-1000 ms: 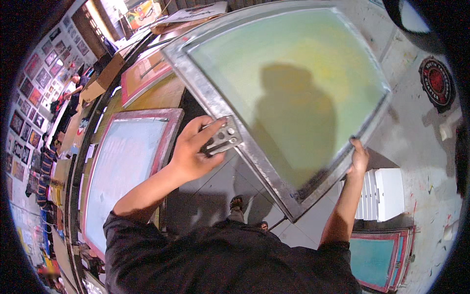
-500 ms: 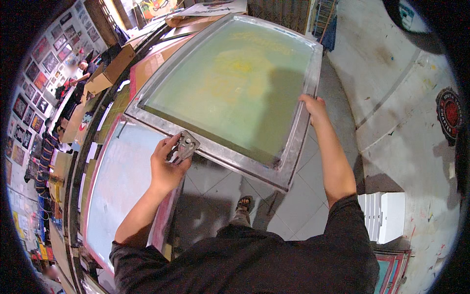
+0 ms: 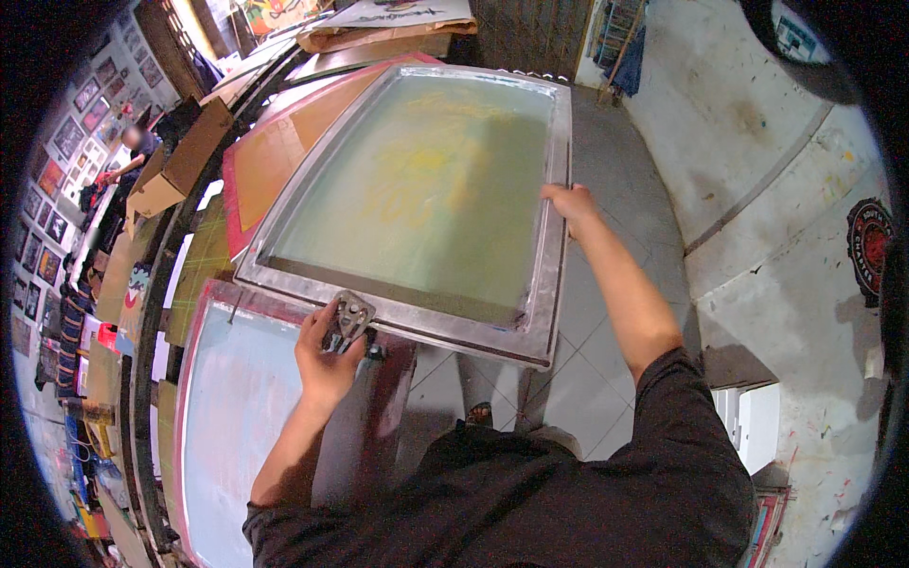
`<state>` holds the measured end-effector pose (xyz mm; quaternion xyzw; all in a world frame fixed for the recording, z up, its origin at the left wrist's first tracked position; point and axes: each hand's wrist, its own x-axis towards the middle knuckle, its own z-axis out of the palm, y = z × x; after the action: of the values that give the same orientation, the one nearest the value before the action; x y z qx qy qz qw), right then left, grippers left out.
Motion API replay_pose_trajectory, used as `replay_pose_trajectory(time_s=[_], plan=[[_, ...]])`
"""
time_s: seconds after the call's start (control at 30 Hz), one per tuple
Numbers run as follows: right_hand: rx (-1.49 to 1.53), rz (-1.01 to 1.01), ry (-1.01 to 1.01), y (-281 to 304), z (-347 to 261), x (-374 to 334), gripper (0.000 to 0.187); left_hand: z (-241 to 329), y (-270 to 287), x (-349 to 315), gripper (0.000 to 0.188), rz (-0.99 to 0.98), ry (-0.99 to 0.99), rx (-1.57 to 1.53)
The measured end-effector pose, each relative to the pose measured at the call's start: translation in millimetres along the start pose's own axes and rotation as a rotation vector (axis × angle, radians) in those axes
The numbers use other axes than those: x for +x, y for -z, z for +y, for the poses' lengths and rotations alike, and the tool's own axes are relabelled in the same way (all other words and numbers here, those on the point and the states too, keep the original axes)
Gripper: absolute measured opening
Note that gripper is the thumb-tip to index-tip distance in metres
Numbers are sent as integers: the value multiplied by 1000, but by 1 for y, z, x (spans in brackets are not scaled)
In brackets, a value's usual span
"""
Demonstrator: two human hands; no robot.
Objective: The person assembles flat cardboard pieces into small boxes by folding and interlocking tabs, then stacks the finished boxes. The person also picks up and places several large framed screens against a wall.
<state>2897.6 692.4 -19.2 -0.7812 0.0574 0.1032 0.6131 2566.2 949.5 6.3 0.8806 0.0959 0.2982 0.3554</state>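
Note:
A large mesh screen in a metal frame (image 3: 407,318) is before me, its mesh pale green with yellow marks. On the frame's right side, my right hand (image 3: 572,204) is closed around the bar, thumb on top. My left hand (image 3: 324,355) is at the near edge, its fingers closed on a grey metal clamp-like piece (image 3: 356,314) with holes in it. This piece sits against the near bar; whether it is fastened there I cannot tell. Below and left lies a second screen (image 3: 248,398), with pale blue mesh and a reddish border.
A tan panel with a red border (image 3: 233,204) lies beyond the frame on the left. Farther left are an open cardboard box (image 3: 180,161) and a person (image 3: 137,151). White boxes (image 3: 757,426) stand by the right wall. Grey floor tiles (image 3: 582,379) show below the frame.
The framed screen sits lower and farther left in view, along with its surroundings, as the view shifts. Both hands keep their hold; the metal piece has turned more upright.

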Motion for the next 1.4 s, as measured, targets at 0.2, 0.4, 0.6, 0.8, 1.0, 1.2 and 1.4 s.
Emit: replay_pose_trajectory(time_s=[0.2, 0.4, 0.6, 0.8, 1.0, 1.2, 1.4], plan=[[-123, 15, 66, -20, 7, 29, 51, -26, -3, 3, 48, -14, 46, 34], [-402, 210, 294, -2, 0, 20, 83, -15, -2, 4, 55, -18, 155, 18], [-584, 424, 987, -11, -47, -51, 72, -11, 9, -6, 64, -78, 107, 120], [-578, -266, 1089, -79, -73, -160, 29, -13, 19, 1, 65, -170, 126, 84], [-531, -582, 1193, -149, -47, -196, 18, -21, 20, 7, 63, -179, 69, 44], [-641, -589, 1193, -162, -41, -196, 16, -14, 22, 8, 62, -151, 128, 14], [-526, -698, 1224, -167, -43, -192, 12, -15, 23, 8, 62, -156, 117, 65]])
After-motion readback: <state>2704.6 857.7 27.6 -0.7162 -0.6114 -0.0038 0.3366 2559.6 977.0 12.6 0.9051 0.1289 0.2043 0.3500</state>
